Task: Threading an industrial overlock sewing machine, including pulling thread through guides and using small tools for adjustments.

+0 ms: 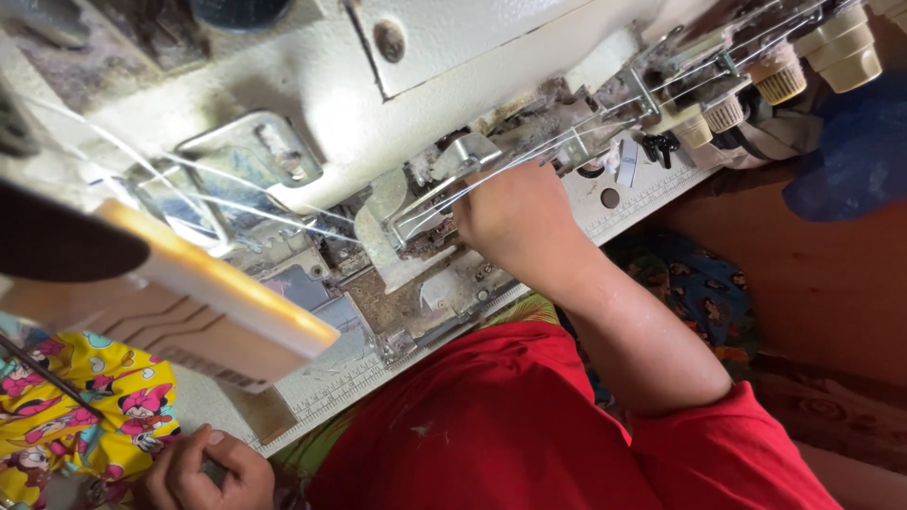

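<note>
At the middle of the cream sewing machine [312,94], the person's right hand [515,222] reaches into the open mechanism, just beside the metal thread guide [463,156]. Its fingers are bunched together and pushed in among the white threads [529,156], which run taut from the guide toward the tension knobs [779,80] at the machine's far right end. Whether the fingertips pinch a thread I cannot tell, since the back of the hand hides them.

Below the machine's left end, the left hand [213,472] sits curled, fingers folded in with the thumb across them, touching the edge of the yellow cartoon-print fabric [85,406]. Whether it clamps the cloth I cannot tell.

Against the machine's front edge runs a pale printed ruler strip [331,378], and an orange-trimmed, cream-coloured swing-out cover [217,312] stands out over it to the left of the mechanism. A red shirt [491,434] fills the space below the machine's bed, between the 2 hands. To the right of the machine lies blue patterned fabric [704,293], and a blue plastic bag [855,156] sits under the tension knobs.
</note>
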